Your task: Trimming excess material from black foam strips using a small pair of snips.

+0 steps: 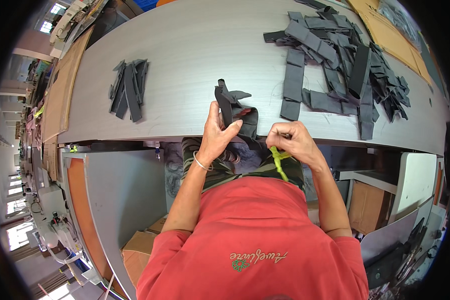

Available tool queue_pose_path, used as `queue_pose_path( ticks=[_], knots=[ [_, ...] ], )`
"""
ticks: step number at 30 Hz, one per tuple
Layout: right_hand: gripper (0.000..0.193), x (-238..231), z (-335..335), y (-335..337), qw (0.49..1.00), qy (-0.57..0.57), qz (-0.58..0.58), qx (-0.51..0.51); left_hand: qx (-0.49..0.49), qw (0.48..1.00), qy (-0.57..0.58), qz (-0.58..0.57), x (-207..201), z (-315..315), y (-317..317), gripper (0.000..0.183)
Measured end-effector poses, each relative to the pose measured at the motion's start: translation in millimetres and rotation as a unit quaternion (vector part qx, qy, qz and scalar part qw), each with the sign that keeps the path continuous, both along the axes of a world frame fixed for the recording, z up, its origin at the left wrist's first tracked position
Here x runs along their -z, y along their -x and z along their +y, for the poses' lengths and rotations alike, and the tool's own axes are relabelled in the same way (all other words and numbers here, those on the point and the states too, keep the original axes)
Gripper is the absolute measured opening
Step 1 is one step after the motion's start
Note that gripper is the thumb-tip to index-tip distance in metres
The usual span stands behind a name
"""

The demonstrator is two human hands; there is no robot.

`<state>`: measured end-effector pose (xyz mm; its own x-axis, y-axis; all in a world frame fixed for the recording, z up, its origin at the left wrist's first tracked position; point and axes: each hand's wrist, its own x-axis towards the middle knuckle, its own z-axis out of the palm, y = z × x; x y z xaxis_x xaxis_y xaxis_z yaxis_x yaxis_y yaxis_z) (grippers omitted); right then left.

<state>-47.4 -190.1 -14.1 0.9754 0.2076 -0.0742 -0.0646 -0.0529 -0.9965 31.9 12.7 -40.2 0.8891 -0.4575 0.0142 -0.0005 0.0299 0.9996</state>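
Observation:
My left hand [217,135] is closed on a dark grey fabric strip [249,120], thumb on its near side. The strip is folded into a loop and stands up over the table's front edge. Just right of it, my right hand [294,142] is pinched around a small dark object, mostly hidden by the fingers. A yellow-green fabric cord [278,162] hangs from this hand toward my lap. The right hand is apart from the strip.
A large heap of similar grey strips [317,45] covers the table's right side. A smaller pile [129,90] lies at the left. Cardboard sheets [67,90] line the table ends. Below, a grey cabinet [120,185] stands left of my legs and a cardboard box [367,205] right.

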Motion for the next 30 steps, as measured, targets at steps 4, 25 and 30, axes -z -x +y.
queue_pose_path(
  ticks=[4, 25, 30],
  knots=[
    [0.016, -9.3, 5.1, -3.2, 0.949, 0.275, -0.117, 0.097, 0.0, 1.0, 0.015, 0.024, -0.5, -0.6, 0.8, 0.04],
    [0.01, 17.9, 38.0, -24.1, 0.783, 0.519, -0.327, 0.108, -0.007, 1.0, -0.003, 0.015, 0.6, -0.5, 1.0, 0.041],
    [0.016, 11.9, 35.9, -20.8, 0.831, 0.446, -0.302, 0.141, -0.007, 1.0, 0.007, 0.024, -4.8, 2.2, 5.7, 0.042]
  ],
)
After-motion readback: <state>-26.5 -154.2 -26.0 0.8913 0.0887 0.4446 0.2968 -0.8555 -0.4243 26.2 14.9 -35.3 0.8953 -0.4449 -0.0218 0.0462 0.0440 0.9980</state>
